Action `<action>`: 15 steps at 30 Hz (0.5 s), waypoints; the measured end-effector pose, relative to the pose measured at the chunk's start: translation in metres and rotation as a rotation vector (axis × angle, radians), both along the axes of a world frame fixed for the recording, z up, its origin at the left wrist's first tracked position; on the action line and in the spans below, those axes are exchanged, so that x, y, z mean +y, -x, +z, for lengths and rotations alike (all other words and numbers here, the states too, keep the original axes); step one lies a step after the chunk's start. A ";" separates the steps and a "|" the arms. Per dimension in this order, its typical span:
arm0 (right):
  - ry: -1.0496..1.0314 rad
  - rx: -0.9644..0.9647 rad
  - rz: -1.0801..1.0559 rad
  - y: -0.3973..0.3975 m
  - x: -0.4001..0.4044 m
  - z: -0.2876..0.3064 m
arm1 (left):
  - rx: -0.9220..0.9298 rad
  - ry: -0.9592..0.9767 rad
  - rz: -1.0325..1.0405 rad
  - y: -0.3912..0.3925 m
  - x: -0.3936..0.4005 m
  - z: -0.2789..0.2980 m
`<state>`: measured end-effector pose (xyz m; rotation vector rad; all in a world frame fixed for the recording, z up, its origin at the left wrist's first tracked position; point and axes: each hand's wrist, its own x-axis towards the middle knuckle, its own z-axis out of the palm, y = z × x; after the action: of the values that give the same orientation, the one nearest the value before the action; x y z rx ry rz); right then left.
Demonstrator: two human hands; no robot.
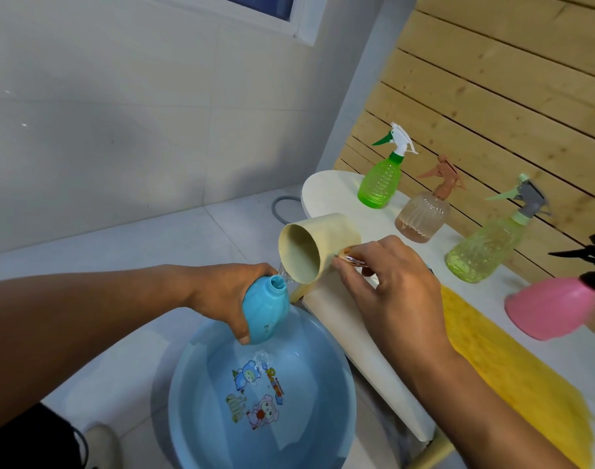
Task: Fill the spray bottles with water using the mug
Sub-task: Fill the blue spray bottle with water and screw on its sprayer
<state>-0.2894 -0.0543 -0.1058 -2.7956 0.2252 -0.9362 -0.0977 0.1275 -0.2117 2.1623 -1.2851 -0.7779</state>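
1. Mug is gripped by handle in right hand, tipped over blue bottle.
2. Bottle is held in left hand, tilted above basin.
3. Stream should be kept thin, aimed into the neck.

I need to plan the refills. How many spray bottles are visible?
5: blue bottle in the left hand; green, brown, yellow-green and pink bottles on the table.
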 end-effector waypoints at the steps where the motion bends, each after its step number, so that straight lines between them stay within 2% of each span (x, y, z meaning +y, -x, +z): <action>1: 0.019 -0.006 -0.001 0.000 0.000 0.000 | -0.005 0.000 0.001 0.000 -0.001 0.000; 15: 0.297 -0.085 0.048 0.006 0.004 0.000 | -0.008 0.004 -0.021 0.000 -0.003 -0.001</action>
<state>-0.2956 -0.0503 -0.1056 -2.9999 0.0059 -1.1595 -0.0972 0.1240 -0.2124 2.1541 -1.3139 -0.7746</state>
